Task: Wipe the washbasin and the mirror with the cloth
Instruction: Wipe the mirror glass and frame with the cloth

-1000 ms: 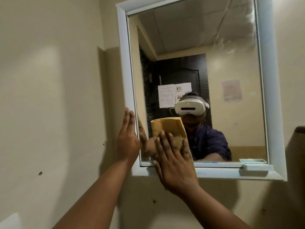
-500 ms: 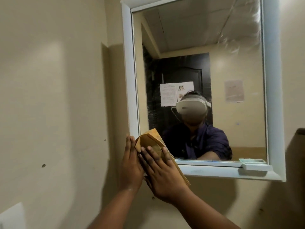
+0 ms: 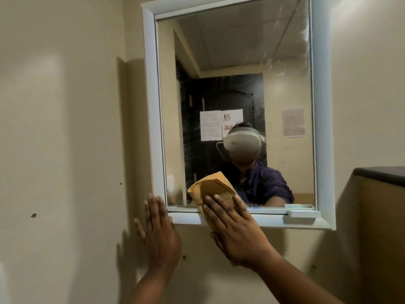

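A mirror [image 3: 236, 51] in a white frame [image 3: 151, 106] hangs on the beige wall. My right hand [image 3: 236, 231] lies flat with straight fingers over a folded yellow cloth [image 3: 210, 185], pressing it against the mirror's lower left part and bottom frame. My left hand [image 3: 161, 233] rests flat on the wall at the frame's lower left corner, fingers straight. Streaks show on the glass at the upper right. The washbasin is out of view.
A small white soap tray [image 3: 301, 212] sits on the frame's bottom ledge at the right. A dark-topped cabinet [image 3: 381, 174] juts out at the right edge. The wall to the left has a few small holes.
My right hand has slid the cloth rightward along the mirror's bottom edge after a sweep toward the left corner. My left hand has dropped from the frame's side to below its corner.
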